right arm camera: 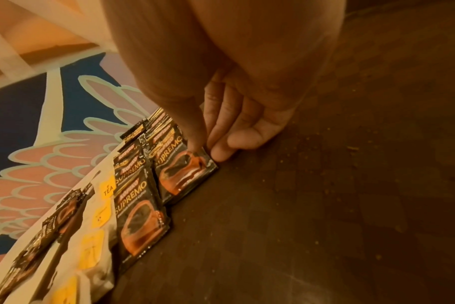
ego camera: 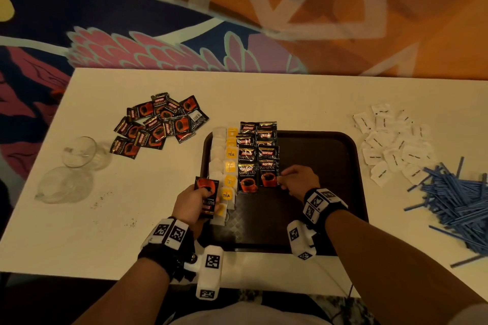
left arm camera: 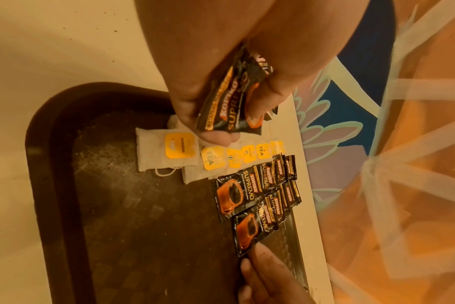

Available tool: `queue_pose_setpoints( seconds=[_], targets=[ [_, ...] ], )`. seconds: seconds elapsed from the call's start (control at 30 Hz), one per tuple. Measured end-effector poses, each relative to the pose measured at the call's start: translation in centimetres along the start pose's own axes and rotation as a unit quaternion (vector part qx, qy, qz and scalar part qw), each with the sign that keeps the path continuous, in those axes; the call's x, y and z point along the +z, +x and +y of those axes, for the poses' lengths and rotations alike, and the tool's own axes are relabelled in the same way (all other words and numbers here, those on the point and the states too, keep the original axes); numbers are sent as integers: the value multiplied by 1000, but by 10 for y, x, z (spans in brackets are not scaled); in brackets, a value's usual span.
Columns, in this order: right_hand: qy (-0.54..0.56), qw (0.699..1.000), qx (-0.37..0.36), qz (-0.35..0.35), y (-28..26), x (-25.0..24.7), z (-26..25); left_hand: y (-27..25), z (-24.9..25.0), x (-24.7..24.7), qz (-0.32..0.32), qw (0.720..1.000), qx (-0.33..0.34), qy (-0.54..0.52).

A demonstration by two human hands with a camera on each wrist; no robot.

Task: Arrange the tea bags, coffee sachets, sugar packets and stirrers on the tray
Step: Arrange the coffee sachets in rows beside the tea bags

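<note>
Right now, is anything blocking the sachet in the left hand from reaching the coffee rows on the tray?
Nothing solid: the held sachet crosses only the flat tea bags; the right hand pinches the right row's front sachet.

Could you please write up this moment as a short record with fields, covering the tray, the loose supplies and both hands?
tray: dark, on the white table
tea bags: overlapping column along the tray's left edge
coffee rows: two columns right of the tea bags
left hand: holds spare coffee sachets
right hand: fingertips on the nearest sachet of the right column
loose coffee pile: on the table, far left
sugar packets: on the table, right of the tray
stirrers: blue heap, far right
glass cups: two, left of the tray
</note>
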State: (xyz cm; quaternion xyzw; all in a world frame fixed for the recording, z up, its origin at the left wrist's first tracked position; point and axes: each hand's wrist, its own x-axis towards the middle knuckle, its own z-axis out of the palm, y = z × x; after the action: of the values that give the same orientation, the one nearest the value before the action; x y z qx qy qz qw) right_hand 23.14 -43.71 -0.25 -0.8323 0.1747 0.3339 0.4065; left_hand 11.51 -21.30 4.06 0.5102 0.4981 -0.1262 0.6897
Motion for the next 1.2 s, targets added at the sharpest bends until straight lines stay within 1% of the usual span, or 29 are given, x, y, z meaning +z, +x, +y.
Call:
queue_pose_setpoints(
  seconds=[0.1, 0.2, 0.27, 0.33, 0.4, 0.47, 0.5, 0.57, 0.67, 0.73, 0.83, 0.87, 0.9, 0.97, 1.03, 1.07, 1.13, 1.2],
  targets=[
    [-1, 1000, -19, 22, -3, 0, 1, -4, 2, 5, -13, 999, 30, 24],
    [4, 998, -62, 14, -13, 2, -4, -4, 0, 12, -12, 997, 67, 44],
    [18, 995, -97, -14, -23, 4, -13, -1, -1, 16, -8, 994, 87, 65],
    [26, 988, -140, -65, -34, 8, -23, 0, -1, 21, -12, 987, 112, 115],
    [-6, 975, -191, -111, -44, 11, -32, 0, 1, 27, -27, 972, 141, 184],
    [-54, 966, -224, -116, -51, 14, -37, 0, 2, 33, -45, 960, 162, 222],
    [-71, 965, -228, -106, -53, 14, -37, 1, 2, 35, -45, 956, 171, 232],
    [-86, 969, -211, -90, -55, 13, -32, 4, 1, 38, -30, 954, 190, 231],
    [-104, 974, -170, -108, -54, 16, -18, 9, -1, 39, -20, 955, 206, 214],
    [-126, 972, -156, -118, -54, 21, -11, 12, -3, 43, -18, 938, 227, 262],
    [-130, 976, -131, -112, -47, 30, -2, 15, -3, 48, 18, 889, 268, 372],
    [-121, 980, -118, -109, -45, 32, -1, 17, -2, 48, 27, 865, 291, 409],
    [-114, 982, -106, -104, -42, 35, 1, 20, -2, 48, 29, 833, 318, 451],
    [-108, 986, -85, -98, -38, 39, 2, 25, 1, 49, 23, 756, 363, 544],
    [-101, 988, -71, -93, -35, 43, 1, 29, 2, 50, 13, 683, 390, 618],
    [-103, 988, -69, -88, -34, 45, 1, 32, 1, 51, 8, 653, 400, 643],
    [-112, 988, -74, -74, -31, 47, 2, 36, -2, 54, 0, 604, 415, 680],
    [-118, 988, -74, -65, -30, 47, 3, 36, -5, 56, -14, 571, 412, 710]
  ],
)
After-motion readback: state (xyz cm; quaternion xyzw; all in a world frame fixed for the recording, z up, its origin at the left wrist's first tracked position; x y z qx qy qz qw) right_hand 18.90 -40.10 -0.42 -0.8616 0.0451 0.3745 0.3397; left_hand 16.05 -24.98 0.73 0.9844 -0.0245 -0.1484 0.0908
